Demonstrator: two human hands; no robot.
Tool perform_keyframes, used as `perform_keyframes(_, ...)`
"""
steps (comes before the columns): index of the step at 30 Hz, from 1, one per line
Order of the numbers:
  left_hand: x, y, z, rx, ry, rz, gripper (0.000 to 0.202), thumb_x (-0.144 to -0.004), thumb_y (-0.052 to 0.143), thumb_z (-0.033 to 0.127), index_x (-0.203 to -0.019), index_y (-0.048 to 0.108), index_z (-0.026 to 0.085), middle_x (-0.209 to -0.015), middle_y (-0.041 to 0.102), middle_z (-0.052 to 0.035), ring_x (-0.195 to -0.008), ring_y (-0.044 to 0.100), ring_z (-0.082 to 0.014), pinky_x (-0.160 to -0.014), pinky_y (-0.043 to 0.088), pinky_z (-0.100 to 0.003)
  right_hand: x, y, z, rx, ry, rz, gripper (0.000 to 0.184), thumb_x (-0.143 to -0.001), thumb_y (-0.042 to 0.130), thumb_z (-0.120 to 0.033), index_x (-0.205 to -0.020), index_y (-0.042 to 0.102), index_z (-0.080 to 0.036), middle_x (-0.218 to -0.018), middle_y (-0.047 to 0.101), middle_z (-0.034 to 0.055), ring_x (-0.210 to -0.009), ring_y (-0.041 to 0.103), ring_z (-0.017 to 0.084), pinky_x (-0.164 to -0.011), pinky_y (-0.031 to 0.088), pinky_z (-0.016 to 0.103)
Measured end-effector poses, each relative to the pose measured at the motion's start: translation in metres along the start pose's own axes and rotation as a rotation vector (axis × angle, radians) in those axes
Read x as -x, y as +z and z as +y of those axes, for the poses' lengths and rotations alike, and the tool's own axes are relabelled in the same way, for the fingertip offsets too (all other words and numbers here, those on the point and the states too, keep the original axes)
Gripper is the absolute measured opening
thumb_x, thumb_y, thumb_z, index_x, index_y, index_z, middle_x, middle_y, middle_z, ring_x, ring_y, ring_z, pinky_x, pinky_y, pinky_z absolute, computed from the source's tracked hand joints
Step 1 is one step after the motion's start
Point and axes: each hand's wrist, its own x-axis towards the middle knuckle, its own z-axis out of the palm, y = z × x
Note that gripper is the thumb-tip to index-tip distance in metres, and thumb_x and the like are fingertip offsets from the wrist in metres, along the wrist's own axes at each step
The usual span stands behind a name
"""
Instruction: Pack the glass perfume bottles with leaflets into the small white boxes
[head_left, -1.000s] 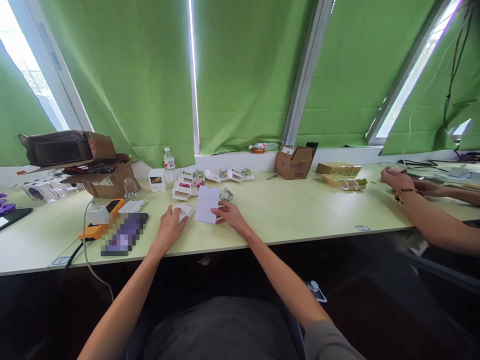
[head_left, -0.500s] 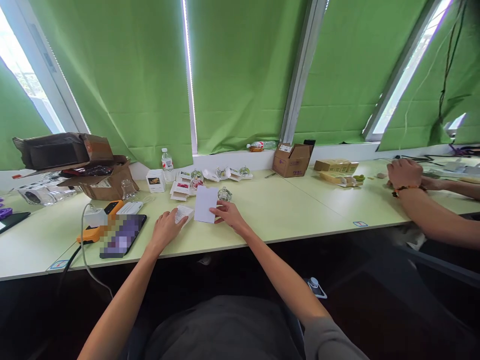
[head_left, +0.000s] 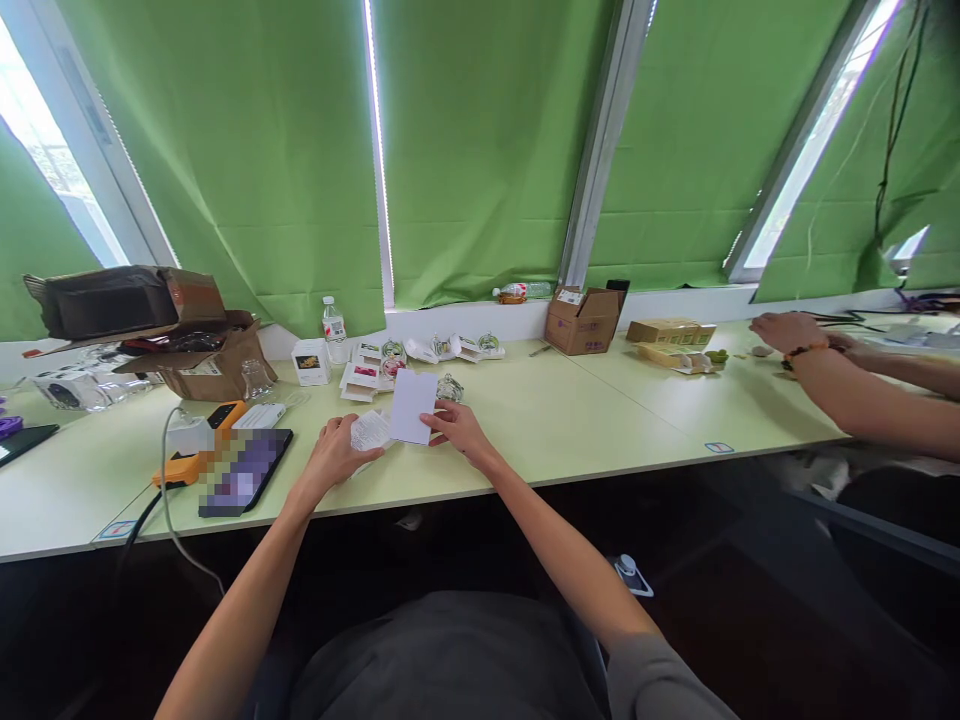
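Note:
My right hand [head_left: 456, 428] pinches the right edge of a plain white card [head_left: 412, 405], which stands upright above the table. Left of it, my left hand [head_left: 334, 452] is closed round a small white printed box [head_left: 370, 431] whose face shows rows of fine text. The box and the card are side by side, close together; whether they touch I cannot tell. Just behind my right hand lies a round patterned ornament [head_left: 450, 388]. Several opened white boxes [head_left: 361, 376] with similar ornaments lie farther back.
Left of my hands are a phone [head_left: 247, 472], an orange power strip [head_left: 180, 468] and cardboard boxes [head_left: 206, 370]. A white box [head_left: 310, 362] and a water bottle [head_left: 334, 330] stand behind. At right are a brown carton [head_left: 585, 320] and another person's hands [head_left: 791, 332].
My left hand has turned the small white box so more of its printed face shows. My right hand and the card barely moved. The other person's hands have shifted left.

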Motion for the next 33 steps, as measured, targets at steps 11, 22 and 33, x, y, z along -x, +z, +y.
perform_keyframes(11,-0.006,-0.006,-0.007,0.099,0.042,0.041,0.078,-0.068,0.065,0.068,-0.129,0.051,0.021,-0.117,0.065,-0.0112,-0.106,0.06,-0.0308,-0.08,0.045,-0.033,-0.002,-0.001,0.003,-0.011,-0.009,0.004,0.047,-0.077,0.073,-0.043,-0.114,0.064,-0.016,-0.093,0.073,0.0101,-0.078,0.07,0.019,-0.058,0.061,0.027)
perform_keyframes(22,-0.007,-0.011,-0.014,0.239,-0.026,0.071,0.063,-0.073,0.063,0.064,-0.118,0.063,0.02,-0.107,0.067,-0.0132,-0.101,0.062,-0.0309,-0.083,0.047,-0.038,-0.002,-0.001,0.002,-0.037,-0.006,0.035,0.049,-0.074,0.075,-0.044,-0.112,0.065,-0.015,-0.089,0.073,0.0093,-0.076,0.07,0.019,-0.059,0.062,0.029)
perform_keyframes(33,-0.009,-0.017,-0.012,0.436,-0.018,0.06,0.056,-0.081,0.056,0.053,-0.129,0.055,0.024,-0.106,0.06,-0.0073,-0.083,0.062,-0.0208,-0.064,0.048,-0.029,-0.003,-0.003,-0.001,-0.108,-0.043,0.153,0.044,-0.074,0.074,-0.044,-0.106,0.064,-0.016,-0.087,0.072,0.0074,-0.074,0.07,0.02,-0.055,0.062,0.029)
